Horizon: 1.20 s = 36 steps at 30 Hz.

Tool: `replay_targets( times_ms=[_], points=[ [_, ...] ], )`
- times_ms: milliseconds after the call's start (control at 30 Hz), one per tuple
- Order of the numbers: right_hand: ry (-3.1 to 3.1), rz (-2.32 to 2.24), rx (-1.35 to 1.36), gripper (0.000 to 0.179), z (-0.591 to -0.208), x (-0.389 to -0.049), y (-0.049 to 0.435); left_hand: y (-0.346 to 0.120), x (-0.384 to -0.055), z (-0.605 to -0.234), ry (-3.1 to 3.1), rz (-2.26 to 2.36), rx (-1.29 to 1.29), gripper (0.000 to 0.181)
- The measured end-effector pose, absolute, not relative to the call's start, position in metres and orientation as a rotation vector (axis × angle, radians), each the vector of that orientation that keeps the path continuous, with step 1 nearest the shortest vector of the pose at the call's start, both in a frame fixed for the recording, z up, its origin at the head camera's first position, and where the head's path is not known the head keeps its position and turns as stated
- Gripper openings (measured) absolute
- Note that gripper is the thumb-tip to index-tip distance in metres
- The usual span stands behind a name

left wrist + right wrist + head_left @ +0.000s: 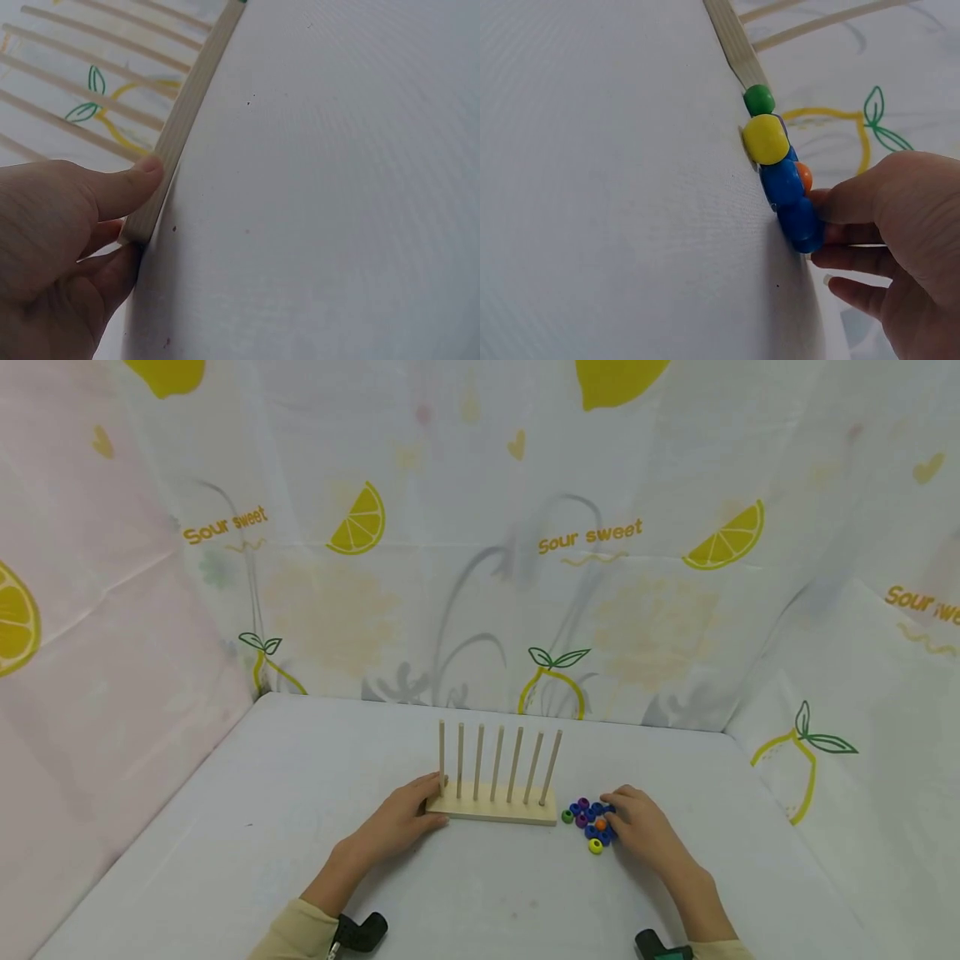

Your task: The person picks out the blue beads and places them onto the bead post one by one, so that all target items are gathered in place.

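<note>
A pale wooden peg rack point(491, 811) with a row of several upright thin dowels stands on the table. My left hand point(399, 817) grips the left end of its base; in the left wrist view the thumb point(131, 187) lies on the base's front edge. Right of the rack sits a cluster of round beads: blue beads point(591, 832), purple, a green bead point(567, 817), a yellow bead point(596, 846) and an orange bead point(804, 177) on top. My right hand point(643, 828) touches the cluster's right side with loosely bent fingers; the fingertips are partly hidden behind the beads.
A white table point(495, 893) bears the rack and beads. Behind and beside it hangs a white cloth point(450, 610) printed with lemons and words. The green bead lies close to the rack's right end.
</note>
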State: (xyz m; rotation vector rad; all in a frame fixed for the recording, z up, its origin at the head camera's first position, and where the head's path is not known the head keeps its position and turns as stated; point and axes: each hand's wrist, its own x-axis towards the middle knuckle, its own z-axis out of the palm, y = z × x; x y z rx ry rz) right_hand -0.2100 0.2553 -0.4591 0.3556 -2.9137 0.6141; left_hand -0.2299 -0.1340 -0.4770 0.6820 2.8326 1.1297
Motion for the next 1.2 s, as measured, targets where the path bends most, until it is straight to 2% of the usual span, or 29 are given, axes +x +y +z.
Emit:
replay_targets(
  times_ms=[167, 367, 533, 767, 1200],
  points=[
    [-2.93, 0.594, 0.311, 0.023, -0.459, -0.211, 0.252, -0.135, -0.229, -0.476, 2.831, 1.121, 0.659, 0.059],
    [-2.939, 0.602, 0.279, 0.02, -0.458, -0.212, 0.25, -0.137, -0.229, -0.474, 2.836, 1.149, 0.601, 0.059],
    [-2.95, 0.602, 0.245, 0.018, -0.457, -0.212, 0.25, -0.136, -0.231, -0.471, 2.848, 1.118, 0.635, 0.054],
    [-2.951, 0.623, 0.241, 0.015, -0.455, -0.213, 0.25, -0.132, -0.234, -0.464, 2.858, 1.067, 0.661, 0.027],
    [-2.933, 0.654, 0.171, 0.016, -0.455, -0.214, 0.252, -0.132, -0.237, -0.467, 2.848, 1.052, 0.642, 0.023]
  ],
)
